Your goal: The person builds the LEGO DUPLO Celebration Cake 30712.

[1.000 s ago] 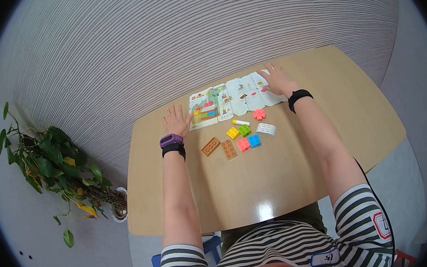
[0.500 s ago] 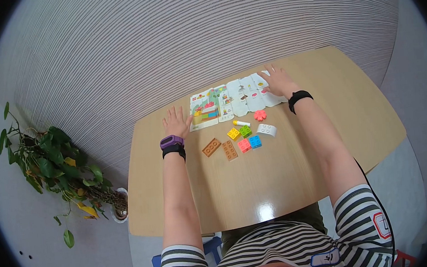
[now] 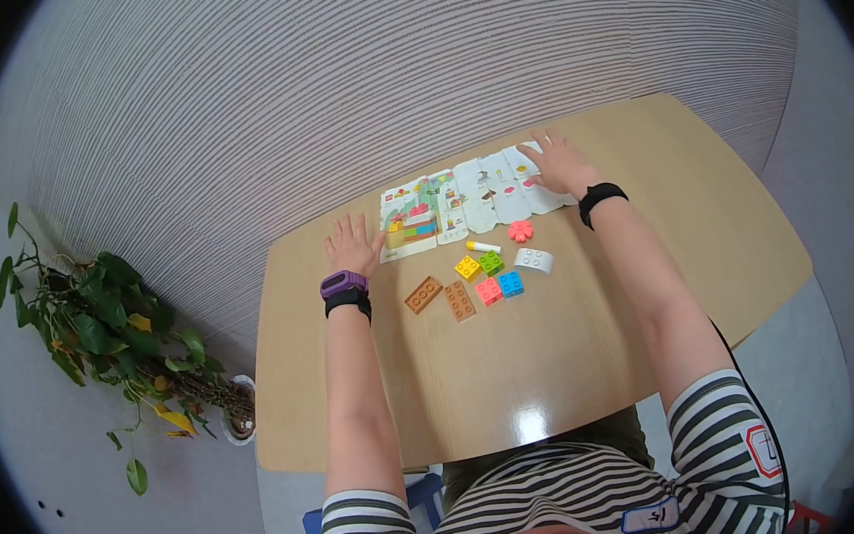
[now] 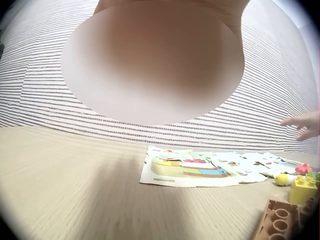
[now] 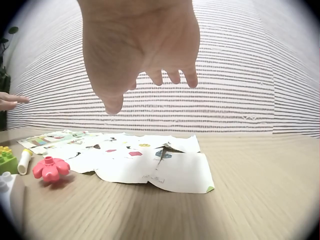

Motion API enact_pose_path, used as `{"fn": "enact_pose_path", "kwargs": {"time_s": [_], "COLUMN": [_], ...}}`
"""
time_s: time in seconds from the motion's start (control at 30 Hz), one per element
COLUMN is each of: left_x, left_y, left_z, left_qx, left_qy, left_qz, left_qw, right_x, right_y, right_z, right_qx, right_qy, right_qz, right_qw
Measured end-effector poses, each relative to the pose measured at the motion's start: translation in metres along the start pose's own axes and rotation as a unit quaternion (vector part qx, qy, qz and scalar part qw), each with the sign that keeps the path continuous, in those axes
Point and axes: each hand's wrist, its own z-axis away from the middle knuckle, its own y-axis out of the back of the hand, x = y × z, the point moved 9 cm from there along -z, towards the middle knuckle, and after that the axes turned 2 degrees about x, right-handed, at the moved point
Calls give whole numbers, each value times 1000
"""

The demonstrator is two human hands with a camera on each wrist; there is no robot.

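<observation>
My left hand [image 3: 350,243] is held over the table beside the left end of a creased printed picture sheet [image 3: 409,230], its fingers straight and spread. Over the sheet's right end hovers my right hand [image 3: 562,168], fingers also spread; the right wrist view shows it raised above the paper. Neither hand holds anything. Nearer to me lie a coral flower piece [image 3: 520,230], a white stick with a yellow end [image 3: 484,247], a yellow brick [image 3: 467,268], a green brick [image 3: 491,263], a coral brick [image 3: 489,291], a blue brick [image 3: 511,283] and a white curved brick [image 3: 535,260].
Two brown bricks, one studs-down [image 3: 423,294] and one studs-up [image 3: 460,302], lie left of the coloured ones. The wooden table [image 3: 652,320] meets a ridged wall [image 3: 412,77] at the back. A potted plant [image 3: 100,323] stands on the left.
</observation>
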Motion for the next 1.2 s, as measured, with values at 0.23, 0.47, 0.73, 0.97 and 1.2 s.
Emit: {"fn": "enact_pose_path", "kwargs": {"time_s": [0.23, 0.47, 0.73, 0.97, 1.2], "left_x": [-2, -2, 0, 1, 0], "left_y": [-2, -3, -2, -2, -3], "left_z": [1, 1, 2, 3, 2], "left_qx": [-4, -13, -14, -19, -20], "left_qy": [2, 3, 3, 4, 6], "left_qz": [-4, -4, -7, -11, -12], "left_qw": [1000, 1000, 1000, 1000, 1000], "right_x": [0, 2, 6, 7, 8], "right_y": [-2, -2, -6, -6, -6], "right_z": [-1, 2, 1, 1, 2], "right_qx": [6, 0, -3, -7, -11], "right_qy": [4, -10, -12, -13, -14], "right_qz": [0, -17, -17, -11, -9], "right_qw": [1000, 1000, 1000, 1000, 1000]}}
